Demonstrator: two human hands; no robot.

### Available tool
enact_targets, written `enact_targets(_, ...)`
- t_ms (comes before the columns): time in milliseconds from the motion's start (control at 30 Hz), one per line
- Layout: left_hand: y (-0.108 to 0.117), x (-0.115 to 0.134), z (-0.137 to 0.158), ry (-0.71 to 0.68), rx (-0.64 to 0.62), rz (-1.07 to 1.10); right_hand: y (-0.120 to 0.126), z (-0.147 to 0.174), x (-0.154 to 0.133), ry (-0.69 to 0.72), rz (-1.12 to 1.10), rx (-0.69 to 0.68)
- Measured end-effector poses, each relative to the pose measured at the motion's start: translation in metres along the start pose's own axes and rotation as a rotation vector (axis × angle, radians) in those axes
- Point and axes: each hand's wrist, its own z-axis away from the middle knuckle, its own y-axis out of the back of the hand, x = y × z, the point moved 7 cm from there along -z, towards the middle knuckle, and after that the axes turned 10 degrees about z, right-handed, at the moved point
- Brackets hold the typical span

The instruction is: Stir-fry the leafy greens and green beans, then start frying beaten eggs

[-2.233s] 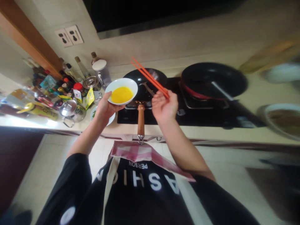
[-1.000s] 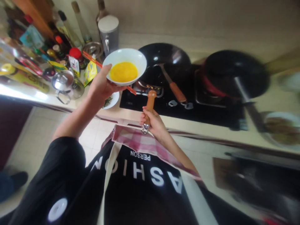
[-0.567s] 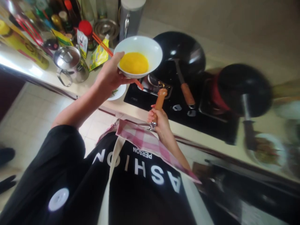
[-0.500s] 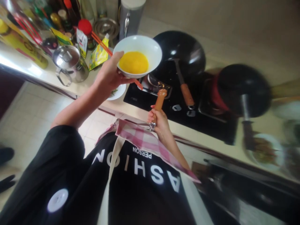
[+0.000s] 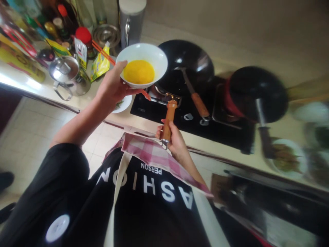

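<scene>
My left hand (image 5: 110, 84) grips a white bowl (image 5: 147, 50) by its left side, thumb over the rim and fingers underneath. Yellow beaten egg (image 5: 138, 71) pools in the tilted bowl. Orange chopsticks (image 5: 104, 52) run beneath the bowl; whether the hand presses on them I cannot tell. Closed round the wooden handle (image 5: 170, 111) of the black wok (image 5: 203, 67) is my right hand (image 5: 177, 137). The wok is on the stove, just beyond the bowl. A wooden-handled spatula (image 5: 199, 104) leans in it, apart from both hands.
Right of the wok, a red-sided pan (image 5: 257, 85) carries another utensil (image 5: 266, 139) across its rim. A plate of food (image 5: 302, 154) stands farther right. On the left are a steel pot (image 5: 74, 77), a yellow pouch (image 5: 100, 65), several bottles and a small plate (image 5: 124, 104).
The view has shifted slightly, moving most things left in the picture. Both hands keep their holds, on the bowl and the wok handle. The egg remains in the bowl.
</scene>
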Motion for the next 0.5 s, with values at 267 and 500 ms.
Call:
enact_targets(267,-0.025,0.003,0.009,-0.038,-0.039,0.009,0.063,0.055,-0.073,0.672,0.513,0.532)
enact_targets(500,-0.073,0.005,0.011,-0.009,-0.17,-0.044,-0.005,0.015,-0.145,0.816,0.564,0.229)
